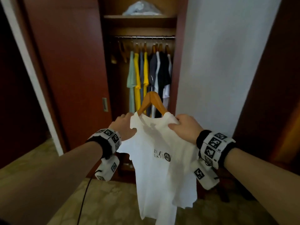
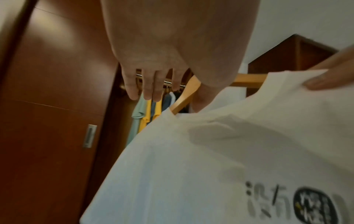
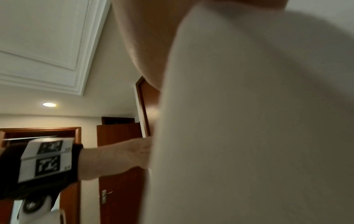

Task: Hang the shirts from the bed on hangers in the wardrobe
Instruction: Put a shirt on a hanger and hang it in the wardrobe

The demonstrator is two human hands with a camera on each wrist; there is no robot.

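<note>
Head view, door: a smooth, glossy red-brown sliding door (image 1: 68,70) stands left of the open wardrobe (image 1: 141,21), with a small metal recessed pull (image 1: 105,104) near its right edge.
Left hand: the left hand (image 1: 124,127) grips the white shirt (image 1: 162,168) at its left shoulder, thumb on the front of the cloth; in the left wrist view the fingers (image 2: 153,89) hang fairly straight behind the fabric.
Hanger: a wooden hanger (image 1: 151,101), angular and honey-coloured, rises out of the collar, both arms tucked inside the shirt.
Shirt: soft, matt cotton, held up in front of the wardrobe, hem hanging loose and wrinkled, a dark round print on the chest.
Rail: a metal rail (image 1: 146,37) carries hung shirts (image 1: 149,75) in mint, yellow, blue, navy and white on wooden hangers.
Right hand: the right hand (image 1: 186,127) pinches the bunched right shoulder of the shirt, fingers curled over the fabric.
Wall: plain pale wall (image 1: 219,62) to the right.
</note>
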